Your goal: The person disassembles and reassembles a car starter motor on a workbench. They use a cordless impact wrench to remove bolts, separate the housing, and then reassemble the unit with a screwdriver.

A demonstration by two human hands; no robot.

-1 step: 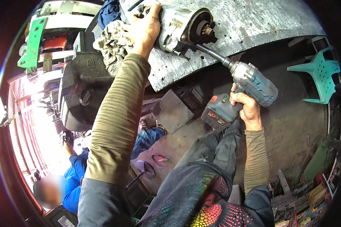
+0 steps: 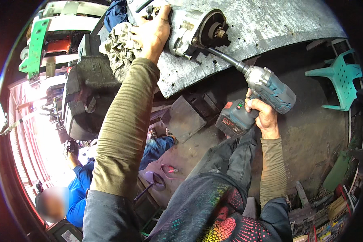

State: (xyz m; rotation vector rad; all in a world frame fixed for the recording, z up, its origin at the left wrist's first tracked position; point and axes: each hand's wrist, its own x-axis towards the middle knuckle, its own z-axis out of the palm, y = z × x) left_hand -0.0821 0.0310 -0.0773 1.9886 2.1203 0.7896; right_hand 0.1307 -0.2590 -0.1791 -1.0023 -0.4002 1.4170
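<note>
A silvery metal housing (image 2: 185, 30) lies on the metal-topped bench, with a shaft showing in its dark round open end; it looks like a starter motor. My left hand (image 2: 154, 34) grips its left side, the fingers partly hidden behind it. In my right hand (image 2: 265, 117) is a teal and grey cordless impact wrench (image 2: 272, 89), held by the handle. Its long socket extension (image 2: 226, 56) points up and left, the tip at the housing's lower rim; whether it sits on a bolt I cannot tell. A crumpled grey rag (image 2: 123, 48) lies beside my left wrist.
The bench (image 2: 266, 28) ends in a curved near edge. A dark blue cloth (image 2: 116, 15) lies at its left, near a black bulky casing (image 2: 88, 92). A person in blue (image 2: 78, 201) works at lower left. A green plastic stool (image 2: 339, 78) stands at right.
</note>
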